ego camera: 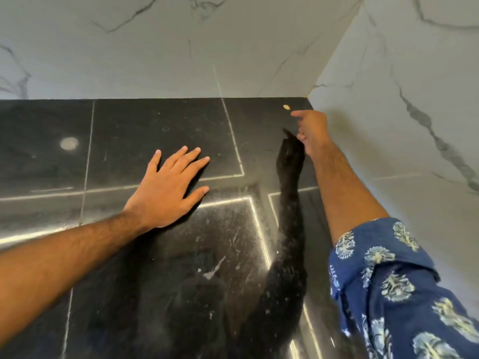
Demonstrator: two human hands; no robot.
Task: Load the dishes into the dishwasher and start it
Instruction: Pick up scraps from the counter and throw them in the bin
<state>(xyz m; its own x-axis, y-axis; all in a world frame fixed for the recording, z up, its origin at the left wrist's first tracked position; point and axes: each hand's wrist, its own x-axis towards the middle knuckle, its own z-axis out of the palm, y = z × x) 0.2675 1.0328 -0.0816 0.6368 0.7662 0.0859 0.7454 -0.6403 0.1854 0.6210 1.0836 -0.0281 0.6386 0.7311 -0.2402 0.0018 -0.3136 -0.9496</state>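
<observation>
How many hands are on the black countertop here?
1. The left hand lies flat on the countertop; the right hand is raised near the corner, pointing.

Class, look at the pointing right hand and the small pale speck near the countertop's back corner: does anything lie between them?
Nothing visible does. Only bare black stone countertop separates the right hand from the small pale speck.

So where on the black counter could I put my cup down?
The black counter is bare at far left, between the marble wall and the left hand lying flat on it. The near middle is bare too, though smudged. The far right corner is tighter: the right hand points at a small pale speck there.
</observation>
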